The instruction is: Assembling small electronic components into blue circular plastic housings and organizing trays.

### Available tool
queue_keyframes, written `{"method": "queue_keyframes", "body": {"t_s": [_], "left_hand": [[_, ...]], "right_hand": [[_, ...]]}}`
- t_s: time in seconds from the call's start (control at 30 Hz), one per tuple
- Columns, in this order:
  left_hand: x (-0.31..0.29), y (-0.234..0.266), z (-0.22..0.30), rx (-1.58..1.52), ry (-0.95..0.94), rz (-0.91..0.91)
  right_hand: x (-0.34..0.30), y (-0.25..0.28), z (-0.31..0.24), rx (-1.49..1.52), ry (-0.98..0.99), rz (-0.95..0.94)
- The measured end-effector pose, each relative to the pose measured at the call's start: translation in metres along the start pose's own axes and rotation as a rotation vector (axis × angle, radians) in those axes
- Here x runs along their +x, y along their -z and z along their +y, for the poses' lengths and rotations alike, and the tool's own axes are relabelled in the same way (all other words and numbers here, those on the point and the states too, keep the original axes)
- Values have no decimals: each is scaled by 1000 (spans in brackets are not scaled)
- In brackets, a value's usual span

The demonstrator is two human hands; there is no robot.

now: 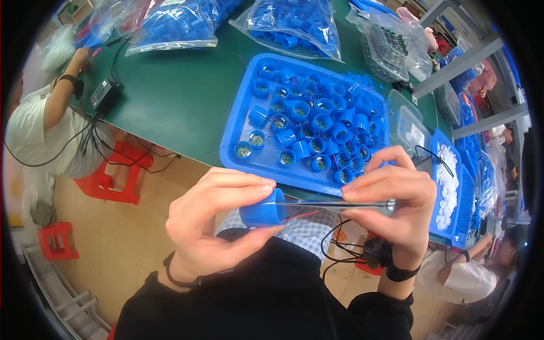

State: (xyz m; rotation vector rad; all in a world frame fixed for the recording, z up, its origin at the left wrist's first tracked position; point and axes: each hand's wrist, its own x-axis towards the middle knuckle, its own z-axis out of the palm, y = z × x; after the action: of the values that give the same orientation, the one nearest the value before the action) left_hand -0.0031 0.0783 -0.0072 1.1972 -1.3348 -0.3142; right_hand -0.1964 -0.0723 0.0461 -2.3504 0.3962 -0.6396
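My left hand (218, 218) grips a small blue plastic cup (262, 209) between thumb and fingers, its open end turned to the right. In my right hand (394, 198) is a pair of metal tweezers (314, 204), pinched by thumb and fingers and held almost level. The tweezers' tips reach to the cup's mouth; whether they grip anything there I cannot make out. A thin red wire (303, 215) sticks out of the cup below them. Just beyond my hands, a blue tray (239, 107) on the table holds many similar cups with small green boards and thin wires.
Clear bags of blue cups (175, 28) lie along the far side of the green table (170, 107). A black power adapter (106, 95) trails cables at left. Right of the tray stand a clear container (411, 133) and a blue tray of white pieces (446, 187). Co-workers sit at both sides.
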Motion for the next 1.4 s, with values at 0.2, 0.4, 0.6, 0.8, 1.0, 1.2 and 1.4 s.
{"method": "queue_keyframes", "body": {"t_s": [0.2, 0.4, 0.6, 0.8, 1.0, 1.2, 1.4], "left_hand": [[9, 0, 5, 78, -53, -154], [8, -11, 16, 35, 60, -107], [30, -19, 24, 3, -166, -173], [30, -29, 30, 9, -227, -140], [26, -28, 32, -95, -182, -151], [24, -30, 27, -126, -155, -180], [24, -25, 25, -121, -89, -248]], "right_hand": [[-6, -10, -11, -406, 92, -49], [-17, -30, -6, -341, 113, -133], [-25, -46, 7, -67, 149, -17], [-32, -48, 11, 34, 222, 72], [-29, -48, 6, -3, 198, 150], [-34, -52, 9, 42, 240, 160], [-37, -56, 12, 37, 232, 159]]}}
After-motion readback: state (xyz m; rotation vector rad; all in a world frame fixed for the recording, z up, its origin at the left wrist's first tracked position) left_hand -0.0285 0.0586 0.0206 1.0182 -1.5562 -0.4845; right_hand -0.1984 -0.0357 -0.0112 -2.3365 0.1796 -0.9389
